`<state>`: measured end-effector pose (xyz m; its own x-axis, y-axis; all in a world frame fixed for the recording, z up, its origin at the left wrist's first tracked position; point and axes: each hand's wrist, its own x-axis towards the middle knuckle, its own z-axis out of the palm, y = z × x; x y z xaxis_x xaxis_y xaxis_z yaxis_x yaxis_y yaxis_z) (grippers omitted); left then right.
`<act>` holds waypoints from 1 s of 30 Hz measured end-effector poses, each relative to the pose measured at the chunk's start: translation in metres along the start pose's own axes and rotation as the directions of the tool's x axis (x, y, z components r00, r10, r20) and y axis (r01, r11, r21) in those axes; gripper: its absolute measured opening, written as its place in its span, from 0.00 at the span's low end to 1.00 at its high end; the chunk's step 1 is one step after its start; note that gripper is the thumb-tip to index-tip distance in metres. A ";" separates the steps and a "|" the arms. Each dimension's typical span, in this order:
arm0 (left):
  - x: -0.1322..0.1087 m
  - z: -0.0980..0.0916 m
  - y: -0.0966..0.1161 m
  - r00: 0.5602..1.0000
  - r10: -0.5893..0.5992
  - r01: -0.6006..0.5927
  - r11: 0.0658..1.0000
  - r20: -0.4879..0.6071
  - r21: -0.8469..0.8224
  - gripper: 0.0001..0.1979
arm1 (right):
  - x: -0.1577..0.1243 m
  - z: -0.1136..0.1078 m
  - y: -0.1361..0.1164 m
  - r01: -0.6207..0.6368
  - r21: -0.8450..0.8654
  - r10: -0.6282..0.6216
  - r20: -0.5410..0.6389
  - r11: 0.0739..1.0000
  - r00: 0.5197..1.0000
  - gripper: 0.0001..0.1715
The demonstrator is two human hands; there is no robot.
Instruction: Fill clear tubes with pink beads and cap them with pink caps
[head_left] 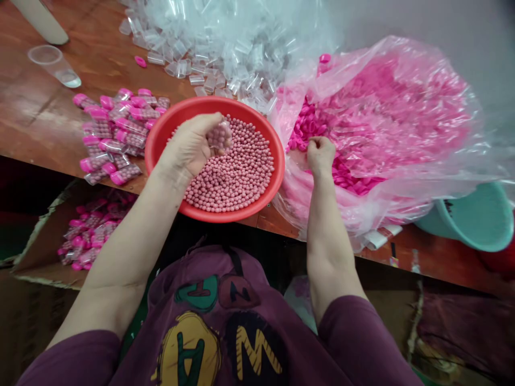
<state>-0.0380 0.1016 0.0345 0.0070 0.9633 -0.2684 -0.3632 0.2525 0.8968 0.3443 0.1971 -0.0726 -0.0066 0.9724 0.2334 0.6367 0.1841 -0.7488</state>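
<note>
My left hand (pixel 192 140) is closed around a small transparent plastic bottle (pixel 219 135) full of pink beads, held above a red basin (pixel 152 140). Many loose pink beads (pixel 237 177) fill the basin. My right hand (pixel 322 154) is at the mouth of a transparent plastic bag (pixel 418 107), beside bright pink caps (pixel 308 126). Its thumb and forefinger are pressed together in a pinch. Whatever lies between those fingertips is too small or hidden to make out.
Bead-filled bottles with pink caps (pixel 116 131) are piled left of the basin. More lie in a cardboard box (pixel 34 244) below the table edge. Empty transparent bottles (pixel 225 48) are heaped behind. A plastic cup (pixel 54 64) lies at the far left; a teal bucket (pixel 475 217) sits right.
</note>
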 end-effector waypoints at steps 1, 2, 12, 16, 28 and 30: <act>0.004 0.000 -0.007 1.000 -0.029 0.029 1.000 0.000 0.006 0.08 | 0.006 -0.002 0.016 -0.039 -0.041 0.037 -0.053 0.998 0.998 0.10; 0.008 -0.002 -0.014 0.998 -0.056 0.056 0.998 -0.003 0.007 0.10 | 0.011 -0.001 0.027 -0.080 -0.099 0.070 -0.098 0.992 0.993 0.07; 0.005 -0.003 -0.019 0.988 -0.115 0.119 0.992 0.104 -0.034 0.04 | 0.014 0.015 0.020 -0.220 -0.423 0.135 -0.222 0.879 0.966 0.13; -0.002 0.002 -0.018 0.977 -0.084 0.098 0.993 0.195 -0.064 0.09 | 0.006 -0.010 -0.003 -0.145 -0.291 0.063 -0.272 0.946 0.960 0.17; -0.011 0.009 -0.018 0.969 -0.071 0.093 0.992 0.238 -0.082 0.13 | -0.044 0.059 -0.185 0.284 0.127 -0.301 0.151 0.950 0.941 0.30; -0.013 0.012 -0.017 0.967 -0.079 0.106 0.989 0.241 -0.102 0.11 | -0.046 0.068 -0.189 0.260 0.198 -0.285 0.112 0.945 0.952 0.29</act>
<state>-0.0207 0.0855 0.0267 0.2600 0.9338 -0.2458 -0.4534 0.3428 0.8227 0.1720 0.1272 0.0160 -0.2747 0.8891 0.3662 0.4475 0.4553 -0.7697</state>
